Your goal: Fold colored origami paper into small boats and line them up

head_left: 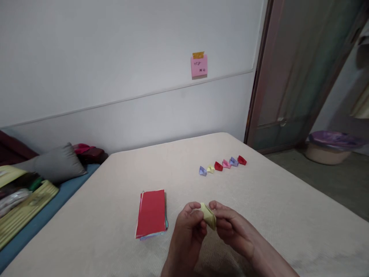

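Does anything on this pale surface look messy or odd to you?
Slightly: the red-topped stack, left of the hands, has blue and pale edges poking out unevenly underneath. I see nothing spilled.

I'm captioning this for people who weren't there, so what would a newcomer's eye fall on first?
Probably the red-topped paper stack, bright against the pale surface, left of the hands. Next, perhaps, the folded yellow paper held between the left hand and the right hand. Beyond them, toward the right, six small folded papers in mixed colours form a slanting row.
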Available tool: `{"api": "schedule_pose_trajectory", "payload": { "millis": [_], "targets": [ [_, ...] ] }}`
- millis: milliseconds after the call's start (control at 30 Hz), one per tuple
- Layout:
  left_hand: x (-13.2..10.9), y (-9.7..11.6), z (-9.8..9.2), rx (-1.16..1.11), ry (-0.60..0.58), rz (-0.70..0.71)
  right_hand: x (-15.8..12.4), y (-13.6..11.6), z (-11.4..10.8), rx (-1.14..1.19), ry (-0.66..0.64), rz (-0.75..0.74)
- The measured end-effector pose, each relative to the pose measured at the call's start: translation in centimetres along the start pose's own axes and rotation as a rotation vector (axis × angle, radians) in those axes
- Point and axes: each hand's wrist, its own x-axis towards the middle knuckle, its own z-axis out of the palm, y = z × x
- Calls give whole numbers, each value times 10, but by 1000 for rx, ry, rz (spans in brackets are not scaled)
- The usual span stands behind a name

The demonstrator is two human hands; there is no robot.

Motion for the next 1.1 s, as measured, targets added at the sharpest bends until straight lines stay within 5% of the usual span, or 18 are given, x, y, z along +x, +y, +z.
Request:
{"api": "schedule_pose_trajectory", "payload": {
  "millis": [600,767,1100],
  "targets": [
    [11,-12,-9,-181,54,14,14,7,-7,145,74,-75],
    [8,-7,-3,-40,-27,92,10,7,-3,123,73,-95],
    [5,-3,11,274,45,202,5,6,3,-1,48,-102]
  ]
}}
